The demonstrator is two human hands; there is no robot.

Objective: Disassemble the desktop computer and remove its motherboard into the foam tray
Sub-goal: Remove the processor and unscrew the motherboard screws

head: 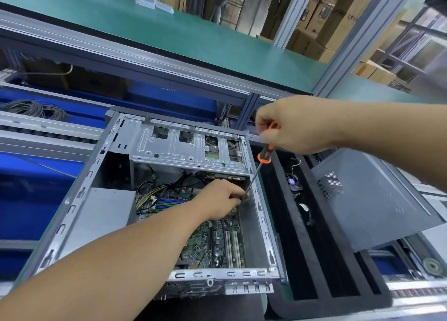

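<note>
- The left hand (219, 197) was bare, with no glove, ring or other covering visible on the parts in view.
- The left forearm was bare along its whole visible length, from the wrist to the lower left edge of the view; no sleeve showed on it.
- The right hand (297, 124) was bare as well, with no glove.
- The right forearm was bare from the wrist to the right edge of the view, with no sleeve, watch or band visible on it.
</note>
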